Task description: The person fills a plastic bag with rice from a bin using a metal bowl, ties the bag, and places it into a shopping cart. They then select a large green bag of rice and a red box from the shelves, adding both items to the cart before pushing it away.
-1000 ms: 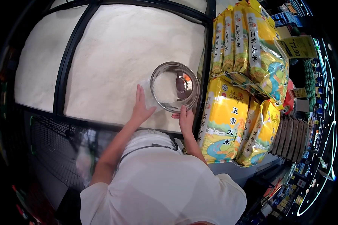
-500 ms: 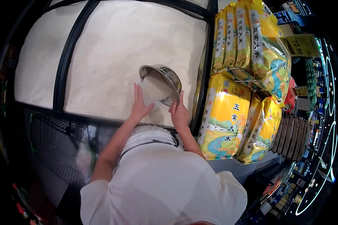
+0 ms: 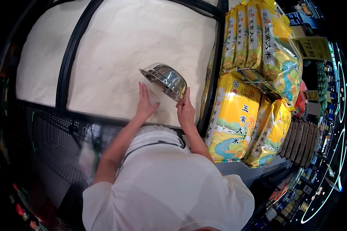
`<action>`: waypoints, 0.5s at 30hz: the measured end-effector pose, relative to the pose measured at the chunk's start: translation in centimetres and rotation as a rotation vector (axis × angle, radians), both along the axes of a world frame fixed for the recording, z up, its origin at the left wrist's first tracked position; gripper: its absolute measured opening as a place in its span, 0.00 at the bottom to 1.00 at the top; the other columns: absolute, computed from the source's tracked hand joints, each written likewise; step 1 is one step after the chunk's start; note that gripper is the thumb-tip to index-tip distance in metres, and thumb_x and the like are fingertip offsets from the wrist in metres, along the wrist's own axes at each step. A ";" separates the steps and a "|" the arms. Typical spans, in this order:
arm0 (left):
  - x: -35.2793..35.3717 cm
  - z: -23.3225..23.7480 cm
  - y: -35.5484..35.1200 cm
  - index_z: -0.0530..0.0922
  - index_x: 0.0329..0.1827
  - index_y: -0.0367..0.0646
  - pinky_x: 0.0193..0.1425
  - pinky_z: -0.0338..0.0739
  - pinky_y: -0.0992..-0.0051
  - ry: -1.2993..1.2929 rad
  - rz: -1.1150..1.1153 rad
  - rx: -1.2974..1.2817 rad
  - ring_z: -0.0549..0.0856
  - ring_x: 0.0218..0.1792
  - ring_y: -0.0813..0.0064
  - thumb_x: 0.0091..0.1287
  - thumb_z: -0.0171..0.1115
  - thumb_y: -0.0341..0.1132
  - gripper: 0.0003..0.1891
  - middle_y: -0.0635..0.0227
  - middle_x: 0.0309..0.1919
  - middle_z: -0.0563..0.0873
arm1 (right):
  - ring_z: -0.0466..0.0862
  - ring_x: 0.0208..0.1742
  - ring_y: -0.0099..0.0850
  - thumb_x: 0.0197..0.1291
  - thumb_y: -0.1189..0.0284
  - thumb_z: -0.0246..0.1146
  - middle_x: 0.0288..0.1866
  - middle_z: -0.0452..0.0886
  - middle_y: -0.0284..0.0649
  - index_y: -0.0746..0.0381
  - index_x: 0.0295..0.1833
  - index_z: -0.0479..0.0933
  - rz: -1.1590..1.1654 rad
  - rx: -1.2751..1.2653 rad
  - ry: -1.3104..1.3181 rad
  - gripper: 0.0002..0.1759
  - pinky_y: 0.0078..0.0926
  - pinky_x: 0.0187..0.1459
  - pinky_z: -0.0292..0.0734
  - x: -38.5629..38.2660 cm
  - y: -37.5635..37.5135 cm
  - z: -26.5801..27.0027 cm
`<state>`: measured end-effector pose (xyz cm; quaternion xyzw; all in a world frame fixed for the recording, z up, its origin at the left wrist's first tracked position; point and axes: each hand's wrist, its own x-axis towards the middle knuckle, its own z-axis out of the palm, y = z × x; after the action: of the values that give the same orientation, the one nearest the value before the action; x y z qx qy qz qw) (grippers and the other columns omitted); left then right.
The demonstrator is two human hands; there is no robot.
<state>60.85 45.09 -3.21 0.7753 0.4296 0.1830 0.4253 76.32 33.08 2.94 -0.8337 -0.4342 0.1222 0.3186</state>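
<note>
My right hand (image 3: 186, 111) grips the rim of a shiny metal bowl (image 3: 167, 77). The bowl is tipped steeply, its mouth facing down and to the left, toward my other hand. My left hand (image 3: 145, 103) has its fingers stretched up and its thumb apart, around what looks like a clear plastic bag (image 3: 153, 94) under the bowl's mouth. The bag is see-through and its outline is hard to make out. Both hands are over the near part of a large bin of white rice (image 3: 115, 57).
A black divider (image 3: 70, 57) separates the bin from another rice bin (image 3: 42, 61) at left. Yellow rice bags (image 3: 235, 119) are stacked along the right side, below a price sign (image 3: 311, 48). A wire shopping cart (image 3: 59, 142) stands at lower left.
The bowl has been tipped further over, so its outside now faces up and its inside is mostly hidden. My left hand has stayed nearly in place.
</note>
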 end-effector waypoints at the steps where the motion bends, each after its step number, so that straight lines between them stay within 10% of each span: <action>1: 0.0 0.0 0.0 0.36 0.80 0.30 0.77 0.63 0.65 0.000 -0.006 0.011 0.45 0.82 0.51 0.53 0.73 0.35 0.60 0.46 0.81 0.33 | 0.86 0.31 0.38 0.72 0.75 0.54 0.32 0.84 0.45 0.57 0.83 0.44 -0.036 0.000 0.071 0.39 0.33 0.37 0.79 0.3 -0.2 0.1; 10: -0.3 3.2 0.2 0.38 0.81 0.34 0.64 0.77 0.64 0.044 -0.068 -0.127 0.62 0.76 0.48 0.57 0.71 0.35 0.57 0.52 0.82 0.35 | 0.87 0.29 0.32 0.77 0.68 0.49 0.27 0.82 0.43 0.61 0.82 0.47 -0.329 0.027 0.188 0.33 0.29 0.36 0.80 4.6 -1.1 0.9; 15: -0.2 3.8 0.1 0.39 0.81 0.34 0.61 0.79 0.64 0.047 -0.091 -0.134 0.65 0.74 0.46 0.57 0.70 0.34 0.55 0.52 0.82 0.35 | 0.84 0.39 0.54 0.72 0.69 0.53 0.41 0.83 0.57 0.64 0.80 0.50 -0.333 -0.326 -0.059 0.35 0.45 0.41 0.79 7.1 -2.6 -0.7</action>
<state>60.68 45.14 0.59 0.7678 0.4154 0.1160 0.4738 83.40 30.44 2.27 -0.9375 -0.2743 0.1121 0.1825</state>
